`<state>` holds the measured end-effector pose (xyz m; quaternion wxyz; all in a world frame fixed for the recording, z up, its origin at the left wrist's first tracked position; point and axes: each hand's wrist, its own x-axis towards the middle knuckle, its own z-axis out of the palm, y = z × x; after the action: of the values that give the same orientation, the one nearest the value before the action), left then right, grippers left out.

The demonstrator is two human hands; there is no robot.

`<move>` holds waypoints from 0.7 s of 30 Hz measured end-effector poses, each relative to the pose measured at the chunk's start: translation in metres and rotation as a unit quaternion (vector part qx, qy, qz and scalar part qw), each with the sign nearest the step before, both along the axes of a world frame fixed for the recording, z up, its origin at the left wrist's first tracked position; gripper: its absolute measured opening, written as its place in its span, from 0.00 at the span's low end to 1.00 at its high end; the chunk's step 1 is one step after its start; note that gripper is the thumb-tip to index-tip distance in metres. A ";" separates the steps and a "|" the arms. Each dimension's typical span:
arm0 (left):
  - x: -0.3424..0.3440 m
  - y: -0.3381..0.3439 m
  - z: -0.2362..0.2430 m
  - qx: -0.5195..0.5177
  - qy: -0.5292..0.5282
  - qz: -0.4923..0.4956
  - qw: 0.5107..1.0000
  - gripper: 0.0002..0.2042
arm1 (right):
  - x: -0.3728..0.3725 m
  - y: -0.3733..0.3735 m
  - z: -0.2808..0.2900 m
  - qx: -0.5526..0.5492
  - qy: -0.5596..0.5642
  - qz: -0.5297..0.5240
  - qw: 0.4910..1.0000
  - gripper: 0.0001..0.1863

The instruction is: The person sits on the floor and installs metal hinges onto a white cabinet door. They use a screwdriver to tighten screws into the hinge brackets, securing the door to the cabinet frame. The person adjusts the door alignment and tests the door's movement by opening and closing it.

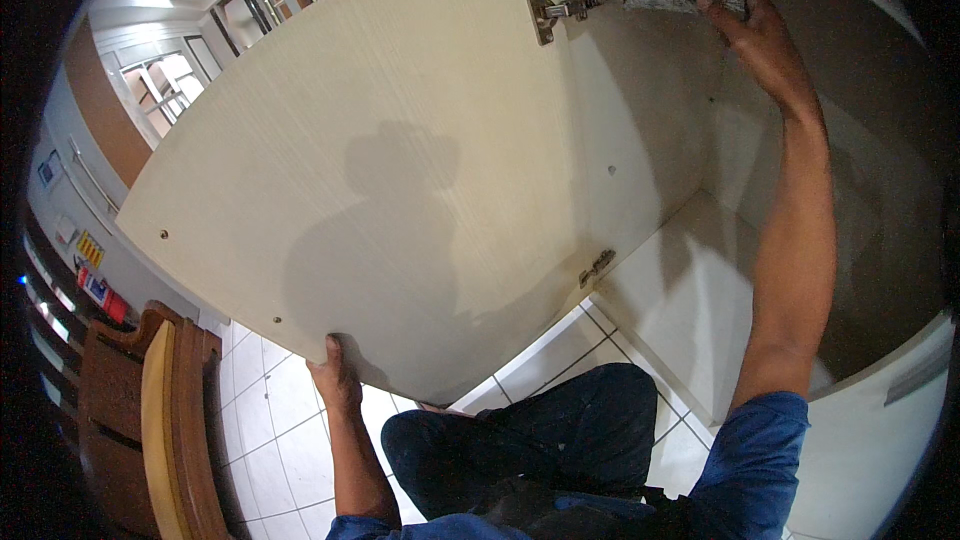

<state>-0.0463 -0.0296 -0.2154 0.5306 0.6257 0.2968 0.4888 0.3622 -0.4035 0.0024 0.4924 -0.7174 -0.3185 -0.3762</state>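
A pale wood-grain cabinet door [250,180] stands swung out in front of me. My left hand [336,372] grips its lower edge, the thumb lying on the inner face. Up at the right, my right hand [742,15] is wrapped round the handle of a screwdriver [660,3]. The screwdriver lies level, its thin tip at the upper metal hinge [562,8] that joins door and cabinet side. Whether the tip sits in a screw is too small to tell. Lower down, a second hinge [597,268] shows at the door's bottom corner.
The cabinet's inside [700,250] opens at the right, with a white bottom panel. Another white door [880,440] is at the lower right. A brown wooden bench [165,430] stands at the left on the white tiled floor [290,420]. My bent legs [540,440] are below the door.
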 end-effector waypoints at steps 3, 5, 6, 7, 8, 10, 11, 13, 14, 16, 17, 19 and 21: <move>-0.005 0.007 -0.002 -0.006 0.018 -0.012 1.000 0.44 | 0.005 -0.001 -0.001 -0.052 -0.070 -0.063 0.994 0.28; -0.003 0.010 -0.004 -0.001 0.019 -0.024 1.000 0.44 | 0.016 -0.002 -0.001 -0.036 -0.103 -0.118 0.987 0.26; -0.001 0.009 -0.005 0.004 0.013 -0.024 1.000 0.44 | 0.021 -0.002 -0.002 -0.026 -0.111 -0.140 0.984 0.26; 0.001 0.008 -0.005 0.010 0.007 -0.025 1.000 0.43 | 0.025 -0.002 -0.005 -0.010 -0.105 -0.153 0.983 0.26; 0.000 0.009 -0.004 0.011 0.017 -0.022 1.000 0.44 | 0.019 0.003 -0.004 0.006 -0.098 -0.141 0.985 0.26; -0.006 0.009 -0.002 0.014 0.035 -0.018 0.999 0.44 | 0.004 0.013 -0.006 0.036 -0.084 -0.101 0.991 0.28; -0.005 0.010 -0.003 0.022 0.026 -0.023 0.999 0.43 | -0.006 0.015 -0.003 0.048 -0.077 -0.074 0.993 0.29; -0.005 0.013 -0.005 0.038 0.007 -0.030 0.999 0.42 | -0.002 0.006 0.000 -0.023 -0.054 -0.072 0.996 0.29; -0.004 0.013 -0.006 0.043 0.011 -0.027 0.999 0.42 | 0.001 0.001 0.001 -0.061 -0.041 -0.072 0.995 0.29; -0.004 0.013 -0.006 0.053 0.020 -0.019 0.998 0.41 | 0.003 -0.001 0.006 -0.055 0.035 -0.124 0.990 0.24; -0.003 0.012 -0.007 0.043 0.027 0.000 0.999 0.41 | 0.005 -0.001 0.008 -0.052 0.073 -0.150 0.985 0.22; 0.000 0.008 -0.007 0.023 0.039 0.037 0.998 0.40 | 0.023 -0.002 -0.004 -0.022 -0.029 -0.166 0.986 0.21; 0.000 0.008 -0.006 0.014 0.039 0.019 0.999 0.41 | 0.023 -0.002 -0.006 -0.011 -0.109 -0.133 0.985 0.21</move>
<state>-0.0462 -0.0213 -0.2215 0.5002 0.6458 0.3221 0.4786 0.3852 -0.4052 -0.0033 0.3927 -0.7132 -0.2759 -0.5108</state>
